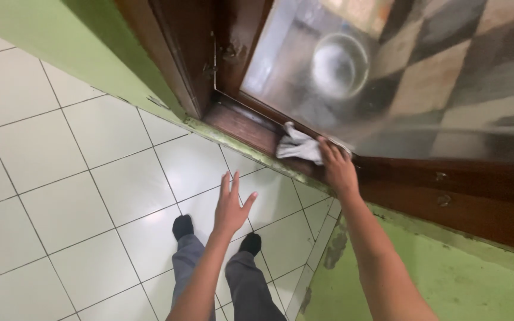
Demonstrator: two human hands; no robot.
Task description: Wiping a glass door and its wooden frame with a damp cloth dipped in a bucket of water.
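My right hand presses a crumpled white cloth against the lower corner of a glass pane, where the glass meets the dark wooden window frame. The fingers lie flat on top of the cloth. My left hand hangs free in the air over the tiled floor, fingers spread, holding nothing. Both forearms reach up from the bottom of the view.
The green wall runs below the frame, with chipped paint near a tile skirting. White floor tiles spread out to the left. My legs in grey trousers and black socks stand below. The glass reflects a round shape.
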